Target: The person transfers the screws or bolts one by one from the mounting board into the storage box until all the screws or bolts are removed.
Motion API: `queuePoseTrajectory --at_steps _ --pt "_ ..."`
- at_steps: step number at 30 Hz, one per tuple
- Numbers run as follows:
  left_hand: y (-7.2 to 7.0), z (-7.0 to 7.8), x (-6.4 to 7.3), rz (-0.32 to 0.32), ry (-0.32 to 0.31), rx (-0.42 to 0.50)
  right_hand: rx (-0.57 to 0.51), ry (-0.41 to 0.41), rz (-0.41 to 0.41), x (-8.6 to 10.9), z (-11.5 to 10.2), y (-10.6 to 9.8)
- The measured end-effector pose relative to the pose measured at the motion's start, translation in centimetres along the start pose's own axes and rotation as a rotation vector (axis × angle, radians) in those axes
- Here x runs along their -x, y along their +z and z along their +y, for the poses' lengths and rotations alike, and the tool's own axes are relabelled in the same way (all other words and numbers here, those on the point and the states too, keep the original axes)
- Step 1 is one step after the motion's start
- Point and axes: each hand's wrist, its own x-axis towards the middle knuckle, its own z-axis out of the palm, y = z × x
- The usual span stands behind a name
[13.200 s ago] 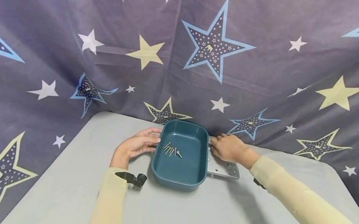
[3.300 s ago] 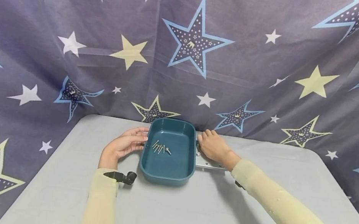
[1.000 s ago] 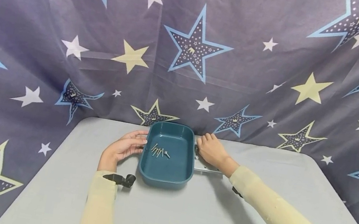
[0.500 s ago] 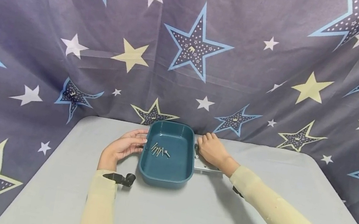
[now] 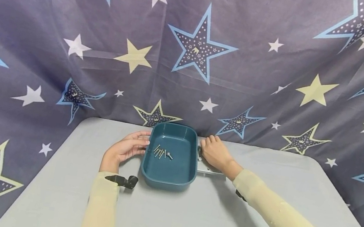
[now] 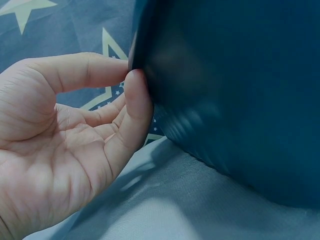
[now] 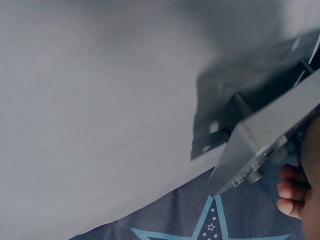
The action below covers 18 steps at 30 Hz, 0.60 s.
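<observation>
A deep teal plastic tray (image 5: 166, 182) stands on the table with several thin bolts (image 5: 162, 152) lying inside it. My left hand (image 5: 125, 147) holds the tray's left side; in the left wrist view its thumb and a finger pinch the rim. Beside the tray's right side is a silver metal plate (image 5: 207, 169) with bolts through it. In the right wrist view a threaded bolt (image 7: 242, 104) sticks out below the plate. My right hand (image 5: 216, 152) bends over the plate's far left part, fingers curled at a bolt; thumb and index tips are hidden.
A pale cloth covers the table (image 5: 166, 221). Behind it hangs a purple curtain (image 5: 185, 90) with printed stars, close to the tray's far end. A black camera mount (image 5: 124, 181) sits on my left wrist.
Over the last second both hands, tray and plate keep their places. Compared with the oldest frame, the view has shifted and my right wrist covers more of the plate's right end.
</observation>
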Motion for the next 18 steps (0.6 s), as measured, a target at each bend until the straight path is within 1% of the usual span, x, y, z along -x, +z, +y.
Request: queuePoseTrajectory --at_steps 6,14,18 --pt "0.00 -0.05 -0.06 0.012 -0.012 0.000 0.006 0.007 0.008 0.13 -0.04 0.33" --pt "0.06 0.03 -0.14 0.015 -0.024 0.014 0.004 0.015 0.008 0.20 -0.08 0.51" --pt "0.07 0.16 -0.10 0.015 -0.026 0.017 0.014 0.011 0.021 0.11 -0.07 0.46"
